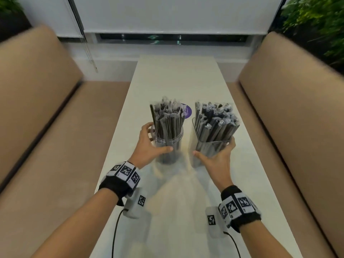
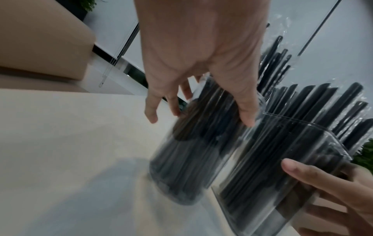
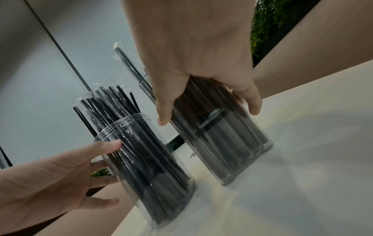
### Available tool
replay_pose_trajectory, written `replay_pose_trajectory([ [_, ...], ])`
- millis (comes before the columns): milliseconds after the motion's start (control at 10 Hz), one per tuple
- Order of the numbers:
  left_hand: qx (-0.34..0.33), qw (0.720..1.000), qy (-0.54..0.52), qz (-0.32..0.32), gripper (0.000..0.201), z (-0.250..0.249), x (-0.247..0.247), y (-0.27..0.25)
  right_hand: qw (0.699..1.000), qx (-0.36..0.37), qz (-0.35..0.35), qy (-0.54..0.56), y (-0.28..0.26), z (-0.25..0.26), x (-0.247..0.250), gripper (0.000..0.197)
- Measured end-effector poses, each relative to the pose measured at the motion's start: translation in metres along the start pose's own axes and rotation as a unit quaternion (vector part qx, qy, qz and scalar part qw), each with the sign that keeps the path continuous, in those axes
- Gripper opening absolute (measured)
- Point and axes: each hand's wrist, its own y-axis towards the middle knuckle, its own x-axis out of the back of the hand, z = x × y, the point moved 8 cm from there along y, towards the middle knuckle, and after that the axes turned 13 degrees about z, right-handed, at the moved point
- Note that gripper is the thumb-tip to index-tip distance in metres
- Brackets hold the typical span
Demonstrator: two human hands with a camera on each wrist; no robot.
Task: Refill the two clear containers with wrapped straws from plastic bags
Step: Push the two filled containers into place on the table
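Two clear containers stand side by side on the white table (image 1: 176, 77), both packed with black wrapped straws (image 1: 167, 118). My left hand (image 1: 151, 141) grips the round jar (image 1: 168, 148), thumb on its front and fingers behind it. My right hand (image 1: 217, 158) grips the squarish container (image 1: 210, 146), thumb at its left and fingers round its right side. The left wrist view shows my left hand (image 2: 199, 111) spread round the jar (image 2: 181, 159). The right wrist view shows my right hand (image 3: 209, 111) on the squarish container (image 3: 232, 151) and the jar (image 3: 151, 175) beside it.
A purple round disc (image 1: 187, 109) lies on the table just behind the jar. Tan padded benches (image 1: 37, 108) (image 1: 297, 108) flank the narrow table on both sides. A window with lowered blinds (image 1: 167, 15) and a hanging cord (image 1: 91, 58) closes the far end.
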Motion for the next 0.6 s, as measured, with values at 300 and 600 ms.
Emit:
replay_pose_trajectory([
  [300, -0.009, 0.996, 0.008, 0.092, 0.1, 0.003, 0.017, 0.042, 1.0, -0.012, -0.006, -0.007, 0.032, 0.004, -0.023, 0.124],
  [600, -0.016, 0.995, 0.012, 0.099, 0.111, -0.005, 0.023, 0.049, 0.997, -0.07, 0.007, -0.032, 0.035, 0.016, -0.026, 0.129],
])
